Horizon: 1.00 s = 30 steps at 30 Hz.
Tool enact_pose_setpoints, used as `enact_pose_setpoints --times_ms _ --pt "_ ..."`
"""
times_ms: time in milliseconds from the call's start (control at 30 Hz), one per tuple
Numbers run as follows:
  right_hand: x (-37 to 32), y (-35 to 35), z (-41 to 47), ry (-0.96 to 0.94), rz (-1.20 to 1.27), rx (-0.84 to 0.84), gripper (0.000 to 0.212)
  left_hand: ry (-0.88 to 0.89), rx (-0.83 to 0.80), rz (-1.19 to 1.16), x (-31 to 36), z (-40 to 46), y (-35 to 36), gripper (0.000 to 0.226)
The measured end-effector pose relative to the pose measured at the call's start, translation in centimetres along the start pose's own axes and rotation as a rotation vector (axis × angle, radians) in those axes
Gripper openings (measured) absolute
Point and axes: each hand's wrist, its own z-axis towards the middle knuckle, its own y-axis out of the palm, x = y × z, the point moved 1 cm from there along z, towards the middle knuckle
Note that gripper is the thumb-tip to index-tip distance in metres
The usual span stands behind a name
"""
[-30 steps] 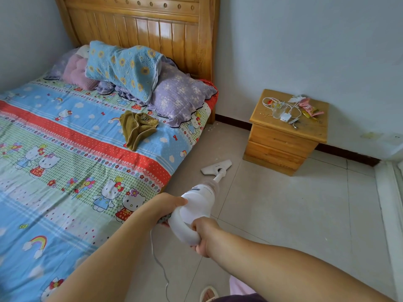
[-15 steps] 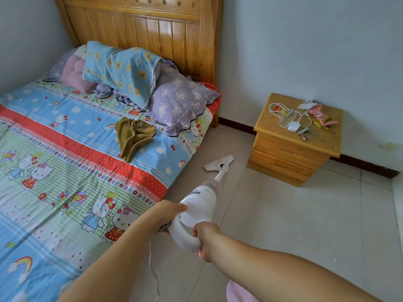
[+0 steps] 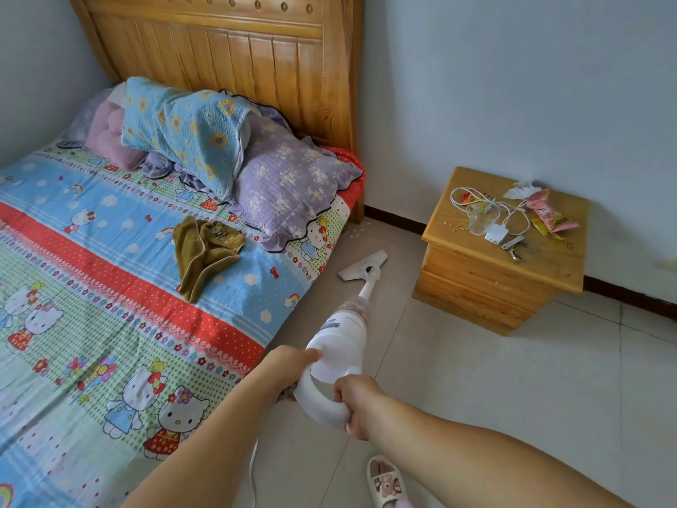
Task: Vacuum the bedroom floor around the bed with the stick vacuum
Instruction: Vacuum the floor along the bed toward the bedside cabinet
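A white stick vacuum (image 3: 340,346) reaches from my hands down to the tiled floor (image 3: 494,390). Its flat floor head (image 3: 362,266) lies on the tiles between the bed (image 3: 110,287) and a wooden nightstand, near the bed's head end. My right hand (image 3: 357,403) grips the loop handle at the vacuum's rear. My left hand (image 3: 289,364) holds the left side of the vacuum body, thumb on top. A white cord (image 3: 252,471) hangs from the vacuum toward the floor. Small pale crumbs (image 3: 357,229) lie by the bed's corner.
The wooden nightstand (image 3: 491,284) stands against the far wall, with a cable, a cup and wrappers on top. Pillows (image 3: 285,185) and a brown cloth (image 3: 203,251) lie on the bed. A slippered foot (image 3: 384,482) shows at the bottom edge.
The floor head has slid forward along the bed's side toward the headboard corner. My view has moved closer to the nightstand. Both hands keep the same hold.
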Motion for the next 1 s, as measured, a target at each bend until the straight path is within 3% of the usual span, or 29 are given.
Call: enact_pose_setpoints --times_ms 167,500,1000 --pt "-2.9 -1.8 1.4 -0.013 -0.015 -0.005 0.039 -0.01 0.007 0.002 3.1 1.5 1.1 0.036" --pt "-6.9 -3.8 4.2 -0.018 -0.107 0.001 0.022 -0.016 0.021 0.012 6.6 4.3 2.4 0.034" --pt "-13.4 -0.8 7.1 -0.031 -0.078 -0.001 0.022 -0.012 -0.02 0.021 11.4 9.3 -1.8 0.027"
